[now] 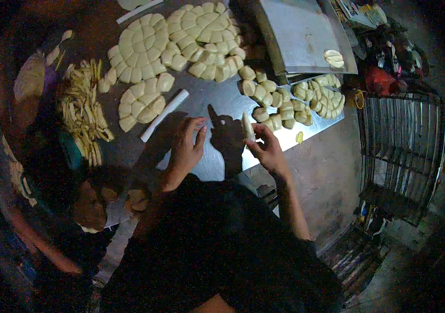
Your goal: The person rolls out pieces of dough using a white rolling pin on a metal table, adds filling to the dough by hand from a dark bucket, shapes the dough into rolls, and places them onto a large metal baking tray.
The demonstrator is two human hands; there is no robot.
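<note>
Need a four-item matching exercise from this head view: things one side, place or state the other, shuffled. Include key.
1. right hand
2. left hand
3. white rod
4. yellowish strips

A. heaped on the picture's left side
B. holding nothing visible
C. gripping a pale piece
D. lying slanted on the metal table

Pairs: 1-C, 2-B, 3-D, 4-A

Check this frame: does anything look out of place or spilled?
Yes: a small yellow scrap lies alone at the edge of the metal table, apart from the pale dough-like pieces; one pale lump sits separately on the raised grey panel.
</note>
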